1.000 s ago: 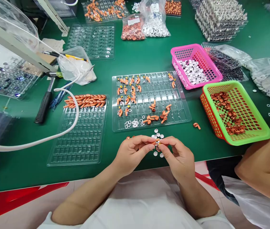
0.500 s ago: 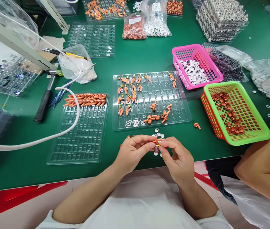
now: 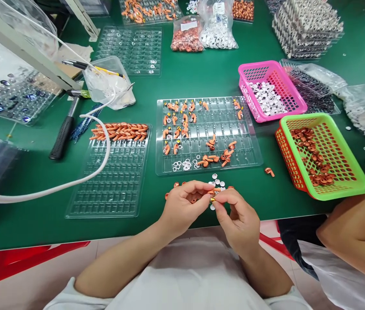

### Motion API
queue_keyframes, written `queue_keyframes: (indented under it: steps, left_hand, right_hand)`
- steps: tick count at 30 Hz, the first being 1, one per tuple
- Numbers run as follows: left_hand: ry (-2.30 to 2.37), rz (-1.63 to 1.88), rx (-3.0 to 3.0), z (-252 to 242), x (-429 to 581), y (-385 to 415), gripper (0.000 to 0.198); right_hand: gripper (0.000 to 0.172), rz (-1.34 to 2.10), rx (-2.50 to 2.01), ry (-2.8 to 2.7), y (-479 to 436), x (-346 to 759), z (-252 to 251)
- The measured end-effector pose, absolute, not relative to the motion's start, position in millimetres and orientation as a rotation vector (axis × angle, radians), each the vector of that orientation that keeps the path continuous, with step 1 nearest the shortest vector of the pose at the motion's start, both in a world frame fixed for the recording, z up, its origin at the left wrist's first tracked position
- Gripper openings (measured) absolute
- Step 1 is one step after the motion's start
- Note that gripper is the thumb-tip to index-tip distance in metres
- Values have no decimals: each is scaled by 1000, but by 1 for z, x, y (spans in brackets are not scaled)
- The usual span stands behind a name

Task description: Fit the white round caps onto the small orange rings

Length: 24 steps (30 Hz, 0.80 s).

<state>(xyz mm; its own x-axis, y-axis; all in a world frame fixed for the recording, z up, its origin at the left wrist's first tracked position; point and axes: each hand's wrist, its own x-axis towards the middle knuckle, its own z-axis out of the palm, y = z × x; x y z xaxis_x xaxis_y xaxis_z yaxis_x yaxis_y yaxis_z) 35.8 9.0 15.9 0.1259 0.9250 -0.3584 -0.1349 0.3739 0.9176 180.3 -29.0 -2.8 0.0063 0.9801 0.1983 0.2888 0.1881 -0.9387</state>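
Note:
My left hand (image 3: 182,206) pinches an orange earbud shell (image 3: 214,190) between thumb and fingertips, just above the table's near edge. My right hand (image 3: 239,215) meets it from the other side, with thumb and forefinger closed on a small yellow part (image 3: 212,199) against the shell. The fingertips partly hide both pieces. White round caps (image 3: 214,176) lie on the table behind and below the fingers, and a few loose orange pieces (image 3: 176,184) are beside my left hand. Beyond the hands, a clear tray (image 3: 198,148) carries orange earbud shells, some with yellow bits, and white rings.
A green basket (image 3: 352,170) of orange pieces and a pink basket (image 3: 290,84) of white caps stand to the right. At left are a second clear tray (image 3: 105,181), a white cable (image 3: 103,163) and a hammer (image 3: 63,135). A co-worker's arm (image 3: 355,224) rests at far right.
The camera view has shifted slightly. Both hands stay together at the earbud shell, with small finger movements. A round grey piece seen under the fingertips earlier is now out of sight.

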Motion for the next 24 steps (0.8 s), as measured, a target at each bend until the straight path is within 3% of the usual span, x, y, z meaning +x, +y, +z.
queue_keyframes:
  steps: [9, 24]
  left_hand:
    - [1156, 911, 905, 18, 32, 6, 20]
    - [1214, 896, 964, 14, 35, 7, 17]
  right_hand:
    - [25, 446, -1293, -1746, -21, 183, -1]
    - [21, 548, -1313, -1701, -20, 182, 0]
